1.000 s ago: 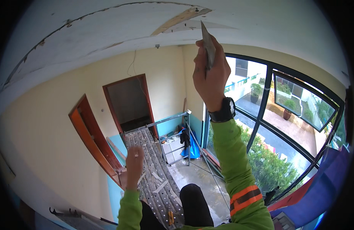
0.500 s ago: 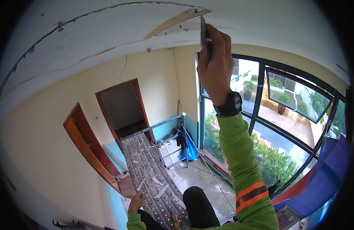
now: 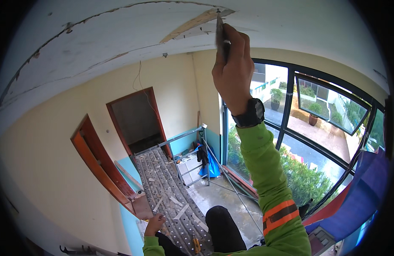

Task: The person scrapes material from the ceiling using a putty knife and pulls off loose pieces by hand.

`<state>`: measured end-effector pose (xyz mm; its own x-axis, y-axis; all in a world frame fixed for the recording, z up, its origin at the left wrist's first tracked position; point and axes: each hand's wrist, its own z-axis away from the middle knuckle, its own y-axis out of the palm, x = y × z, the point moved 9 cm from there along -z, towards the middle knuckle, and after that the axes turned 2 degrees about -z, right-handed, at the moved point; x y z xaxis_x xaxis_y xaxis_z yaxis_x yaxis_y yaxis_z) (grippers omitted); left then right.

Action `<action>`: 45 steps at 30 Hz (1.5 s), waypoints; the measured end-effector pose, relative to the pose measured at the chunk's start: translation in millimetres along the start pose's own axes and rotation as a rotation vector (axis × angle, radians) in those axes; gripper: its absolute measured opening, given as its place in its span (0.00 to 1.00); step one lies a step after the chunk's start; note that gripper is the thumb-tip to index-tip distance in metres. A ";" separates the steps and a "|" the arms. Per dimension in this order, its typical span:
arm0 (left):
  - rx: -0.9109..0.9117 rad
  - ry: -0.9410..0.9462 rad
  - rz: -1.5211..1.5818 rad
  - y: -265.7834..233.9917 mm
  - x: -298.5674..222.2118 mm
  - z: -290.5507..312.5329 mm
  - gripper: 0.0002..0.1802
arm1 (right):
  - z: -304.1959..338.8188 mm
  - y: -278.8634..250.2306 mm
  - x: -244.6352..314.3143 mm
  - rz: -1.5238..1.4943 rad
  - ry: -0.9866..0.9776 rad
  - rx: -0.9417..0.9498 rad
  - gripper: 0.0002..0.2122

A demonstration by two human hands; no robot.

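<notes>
My right hand [image 3: 236, 70] is raised overhead and closed around a putty knife [image 3: 220, 36]. The blade points up, its tip at the damaged patch [image 3: 192, 25] in the white ceiling, where the surface is peeled to a brownish layer. Low in the picture, my left hand [image 3: 154, 224] sits by my leg with its fingers curled; whether anything is inside cannot be seen. A yellow-handled tool, like a utility knife [image 3: 197, 245], lies on the perforated metal scaffold platform [image 3: 165, 187] between my legs.
Torn pale strips [image 3: 181, 211] litter the platform. A scaffold rail [image 3: 186, 135] stands at its far end, with a blue bag [image 3: 212, 165] beyond. Black-framed windows [image 3: 286, 102] fill the right side; one pane tilts open. Two doorways [image 3: 137, 117] are at left, and a wire hangs from the ceiling.
My right hand, with the putty knife, has shifted slightly left and the blade tip now meets the patch further left. My left hand has barely moved.
</notes>
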<state>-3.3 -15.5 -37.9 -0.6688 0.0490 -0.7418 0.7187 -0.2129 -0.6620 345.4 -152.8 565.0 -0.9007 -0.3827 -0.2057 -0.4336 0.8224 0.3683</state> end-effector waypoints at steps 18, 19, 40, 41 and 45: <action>-0.033 -0.014 -0.049 -1.8 4.2 -2.5 0.22 | 36.1 50.7 18.0 -1.712 0.885 0.125 0.18; -0.034 -0.012 -0.052 -2.2 4.1 -2.3 0.22 | 36.6 43.9 4.4 -1.205 0.761 0.112 0.16; -0.032 0.027 -0.029 -0.9 -1.3 -3.1 0.21 | -1.6 2.2 -0.3 0.017 0.124 0.143 0.30; -0.029 0.009 -0.035 -2.2 -6.1 -1.1 0.21 | -1.1 2.1 -1.4 0.028 0.123 0.139 0.30; -0.034 -0.016 -0.028 -4.7 -3.8 1.2 0.20 | -2.9 -0.2 2.2 0.088 0.120 0.123 0.30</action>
<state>-4.3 -15.9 -31.8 -0.6914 0.0386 -0.7215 0.7056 -0.1787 -0.6857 343.5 -155.1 567.1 -0.9350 -0.3486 -0.0653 -0.3531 0.8973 0.2650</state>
